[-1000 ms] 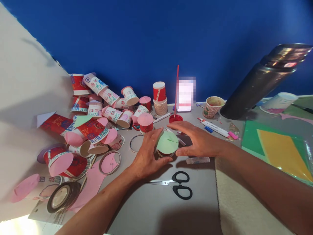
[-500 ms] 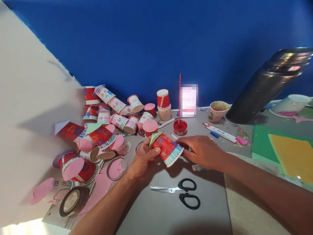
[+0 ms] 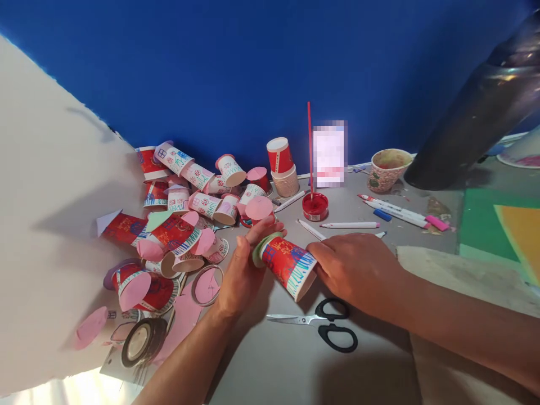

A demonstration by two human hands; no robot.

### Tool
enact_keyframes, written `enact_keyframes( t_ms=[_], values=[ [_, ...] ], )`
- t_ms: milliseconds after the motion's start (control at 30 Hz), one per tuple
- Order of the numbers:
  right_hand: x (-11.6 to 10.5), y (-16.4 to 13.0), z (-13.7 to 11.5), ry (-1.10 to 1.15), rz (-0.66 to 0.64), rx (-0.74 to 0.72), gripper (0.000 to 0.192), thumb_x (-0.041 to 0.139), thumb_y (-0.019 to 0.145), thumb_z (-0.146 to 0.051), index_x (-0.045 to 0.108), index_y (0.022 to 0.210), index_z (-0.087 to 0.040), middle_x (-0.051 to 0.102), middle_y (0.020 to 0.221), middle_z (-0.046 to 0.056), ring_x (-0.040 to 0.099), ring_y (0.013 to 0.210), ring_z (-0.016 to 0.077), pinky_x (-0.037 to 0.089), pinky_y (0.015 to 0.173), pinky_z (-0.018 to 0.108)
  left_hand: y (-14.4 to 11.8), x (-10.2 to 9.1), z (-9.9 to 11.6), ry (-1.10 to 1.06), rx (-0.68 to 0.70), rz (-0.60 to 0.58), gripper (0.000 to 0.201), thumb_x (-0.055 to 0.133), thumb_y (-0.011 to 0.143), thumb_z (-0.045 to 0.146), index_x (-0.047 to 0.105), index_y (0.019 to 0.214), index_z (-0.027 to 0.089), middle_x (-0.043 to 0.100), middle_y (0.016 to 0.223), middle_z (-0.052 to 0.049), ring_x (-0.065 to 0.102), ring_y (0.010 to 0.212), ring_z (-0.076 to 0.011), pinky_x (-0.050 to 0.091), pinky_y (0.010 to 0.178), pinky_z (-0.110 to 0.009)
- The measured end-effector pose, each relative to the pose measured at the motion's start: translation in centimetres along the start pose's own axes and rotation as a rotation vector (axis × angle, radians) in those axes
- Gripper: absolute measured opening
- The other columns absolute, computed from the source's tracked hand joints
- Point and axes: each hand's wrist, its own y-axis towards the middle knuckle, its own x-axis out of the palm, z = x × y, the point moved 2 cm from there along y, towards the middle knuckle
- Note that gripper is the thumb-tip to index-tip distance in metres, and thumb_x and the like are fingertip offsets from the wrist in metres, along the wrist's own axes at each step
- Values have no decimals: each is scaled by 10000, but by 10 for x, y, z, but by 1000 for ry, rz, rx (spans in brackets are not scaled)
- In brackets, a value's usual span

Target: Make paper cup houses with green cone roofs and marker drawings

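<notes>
A red paper cup [image 3: 284, 261], with blue and teal marks drawn on it, lies tilted between my hands, its open end toward the lower right. Green paper [image 3: 262, 250] covers its closed end. My right hand [image 3: 358, 264] grips the cup by the rim, fingertips partly hidden. My left hand [image 3: 240, 275] cups the green-paper end, its thumb raised off the cup and fingers stretched out behind the paper. Just below the cup, black-handled scissors [image 3: 312, 320] rest on the table, blades pointing left.
Decorated paper cups [image 3: 172, 233] are heaped at left, beside tape rolls [image 3: 143, 340] and pink paper [image 3: 183, 318]. Behind my hands stand a red pot [image 3: 315, 208] with a stick and stacked cups [image 3: 282, 163]. Markers [image 3: 350, 225], a used cup [image 3: 388, 169] and a dark flask [image 3: 455, 124] are to the right.
My left thumb has come off the cup, and that hand has opened around its closed end. The green paper now sits flatter against the cup. The view has shifted slightly.
</notes>
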Motion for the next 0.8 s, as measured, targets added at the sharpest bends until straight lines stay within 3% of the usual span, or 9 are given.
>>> enact_keyframes(
  t_ms=[233,533,800],
  values=[
    [0,-5,-7,22,77,-77,115,633,796,-80,615,773,-192,693,620,39,613,519,204,183,533,329,-4,5,-4,74,-72,17,591,645,869,674,728,1165,169,717,1221,-148,644,1213,-324,533,1018,-414],
    [-1,-5,-9,33,119,-83,120,607,825,-96,612,756,-193,667,580,24,590,497,192,191,535,334,-4,10,-11,-15,-154,66,552,694,840,643,746,1066,142,751,1087,-138,721,988,-296,571,900,-412],
    [-4,-4,-9,3,107,-77,125,653,796,-102,592,730,-190,659,563,10,602,472,200,163,517,318,-5,9,-12,34,-90,45,559,619,900,637,752,1094,130,742,1123,-151,706,1044,-309,562,940,-433]
  ],
)
